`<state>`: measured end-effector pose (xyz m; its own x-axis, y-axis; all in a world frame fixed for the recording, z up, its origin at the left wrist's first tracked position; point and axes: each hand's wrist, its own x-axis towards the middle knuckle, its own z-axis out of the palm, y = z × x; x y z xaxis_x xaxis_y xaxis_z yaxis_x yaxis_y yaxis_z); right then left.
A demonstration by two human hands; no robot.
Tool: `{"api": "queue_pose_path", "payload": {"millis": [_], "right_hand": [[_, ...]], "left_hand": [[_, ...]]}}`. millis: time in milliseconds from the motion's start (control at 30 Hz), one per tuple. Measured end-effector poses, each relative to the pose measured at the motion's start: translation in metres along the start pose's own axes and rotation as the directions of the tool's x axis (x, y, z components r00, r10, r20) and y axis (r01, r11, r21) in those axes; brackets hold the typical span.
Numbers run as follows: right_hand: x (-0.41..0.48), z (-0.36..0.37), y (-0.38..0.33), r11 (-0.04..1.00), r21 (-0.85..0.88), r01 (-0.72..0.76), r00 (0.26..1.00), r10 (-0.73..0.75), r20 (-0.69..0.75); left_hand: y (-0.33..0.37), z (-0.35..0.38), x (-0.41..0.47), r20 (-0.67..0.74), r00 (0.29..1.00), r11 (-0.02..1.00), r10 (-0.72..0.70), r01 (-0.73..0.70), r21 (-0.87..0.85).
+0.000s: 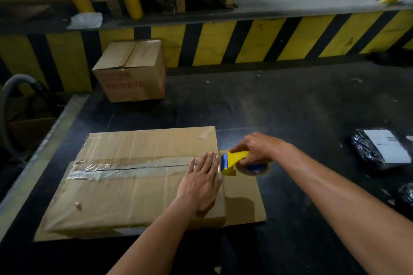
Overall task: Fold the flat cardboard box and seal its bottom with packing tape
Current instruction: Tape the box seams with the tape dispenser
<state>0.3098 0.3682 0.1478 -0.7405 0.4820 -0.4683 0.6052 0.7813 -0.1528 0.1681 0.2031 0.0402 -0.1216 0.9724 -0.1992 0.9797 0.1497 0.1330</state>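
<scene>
While the brown cardboard box [138, 176] lies upside down on the dark counter [301, 107], its two bottom flaps meet along a middle seam, and a strip of clear packing tape [125, 168] already covers most of this seam from the left end toward the right edge. The box rests on its open lower flaps, which stick out flat on the counter at the right and the front, so the bottom faces up where it is easy to reach. The left hand [201, 183] is spread open, palm down, with its fingers flat on the tape near the right edge of the box; I think it presses the tape so that it sticks and also keeps the box from sliding. The right hand [254, 148] is closed around the yellow and blue tape dispenser [237, 163], which carries the roll and sits just past the right edge of the box, touching or almost touching it. From this position it seems the strip is near its end, and the next move would be to bring the tape down over the edge and cut it. A second, closed cardboard box with red print [131, 71] stands well apart at the back of the counter.
</scene>
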Motion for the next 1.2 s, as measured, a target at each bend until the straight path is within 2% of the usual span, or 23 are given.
{"api": "queue_pose_path", "payload": {"millis": [100,167,233,400,567,667,767,867,967,1033,1067,1133,1200], "right_hand": [[0.007,-0.002,-0.009,0.997,-0.077,0.003,0.998,-0.008,-0.058],[0.020,0.003,-0.022,0.979,-0.203,0.000,1.000,-0.004,-0.019],[0.031,0.025,-0.032,0.977,-0.214,-0.006,0.999,0.014,0.036],[0.025,0.053,-0.016,0.995,-0.015,-0.095,0.992,0.094,-0.079],[-0.016,0.034,-0.001,0.931,0.284,-0.228,0.927,0.297,-0.228],[-0.039,0.027,-0.012,0.868,0.450,-0.208,0.872,0.373,-0.317],[-0.054,0.028,-0.029,0.789,0.592,-0.167,0.814,0.449,-0.369],[-0.064,0.033,-0.053,0.744,0.657,-0.125,0.758,0.499,-0.421],[-0.067,0.041,-0.077,0.718,0.692,-0.071,0.725,0.514,-0.459],[-0.067,0.049,-0.092,0.695,0.717,-0.053,0.706,0.534,-0.465],[-0.066,0.054,-0.098,0.694,0.719,-0.051,0.697,0.540,-0.472],[-0.066,0.063,-0.108,0.711,0.701,-0.051,0.674,0.543,-0.501],[-0.067,0.069,-0.117,0.721,0.692,-0.032,0.645,0.544,-0.537]], "left_hand": [[-0.003,0.002,0.003,-0.016,1.000,1.000,0.002,-0.002,0.001],[-0.003,0.002,0.001,-0.013,1.000,1.000,0.003,-0.003,0.001],[-0.002,0.004,-0.001,-0.022,1.000,1.000,0.005,-0.005,0.006],[-0.005,0.006,0.001,-0.040,0.999,0.999,0.007,-0.009,-0.042],[-0.006,0.003,-0.004,-0.093,0.996,0.983,-0.001,-0.016,-0.183],[-0.016,-0.002,0.004,-0.130,0.991,0.957,-0.027,-0.012,-0.290],[-0.030,-0.010,0.008,-0.169,0.985,0.945,0.019,-0.073,-0.319],[-0.041,-0.027,0.004,-0.176,0.982,0.927,0.060,-0.120,-0.356],[-0.055,-0.043,0.008,-0.128,0.991,0.878,0.029,-0.087,-0.470],[-0.063,-0.050,0.009,-0.100,0.994,0.811,0.041,-0.091,-0.578],[-0.066,-0.055,0.010,-0.077,0.997,0.741,0.030,-0.074,-0.668],[-0.071,-0.067,0.010,0.012,0.999,0.505,-0.047,0.034,-0.863],[-0.076,-0.080,0.009,0.136,0.990,0.243,-0.042,0.142,-0.960]]}}
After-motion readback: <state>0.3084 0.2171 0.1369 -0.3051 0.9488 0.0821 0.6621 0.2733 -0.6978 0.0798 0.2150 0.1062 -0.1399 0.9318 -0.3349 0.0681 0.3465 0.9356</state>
